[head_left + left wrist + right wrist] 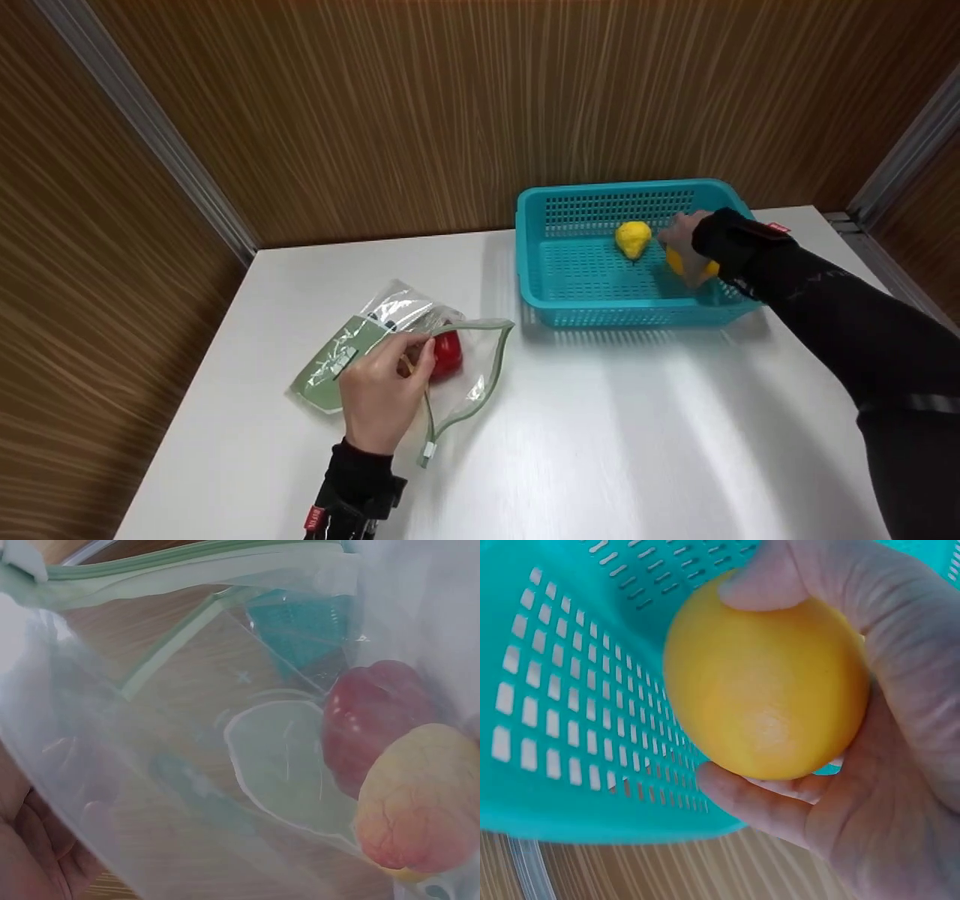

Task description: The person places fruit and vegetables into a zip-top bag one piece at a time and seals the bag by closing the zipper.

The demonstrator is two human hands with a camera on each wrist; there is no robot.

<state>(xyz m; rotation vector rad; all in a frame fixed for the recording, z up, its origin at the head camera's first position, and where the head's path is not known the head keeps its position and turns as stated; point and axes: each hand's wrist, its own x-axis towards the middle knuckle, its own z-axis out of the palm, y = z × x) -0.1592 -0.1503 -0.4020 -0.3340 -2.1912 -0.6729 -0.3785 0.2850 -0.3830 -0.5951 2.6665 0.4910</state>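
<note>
Inside the turquoise basket, my right hand grips an orange, thumb on one side and fingers on the other. A yellow pear-shaped fruit lies in the basket beside that hand. My left hand pinches the green-edged mouth of a clear zip bag, which gapes toward the right. Through its plastic, the left wrist view shows a red bell pepper and a yellow-pink peach touching each other.
The basket stands at the back right of the white table, near the wood-grain back wall. A white slider sits at the bag's near corner. The bag's green printed part lies flat to the left.
</note>
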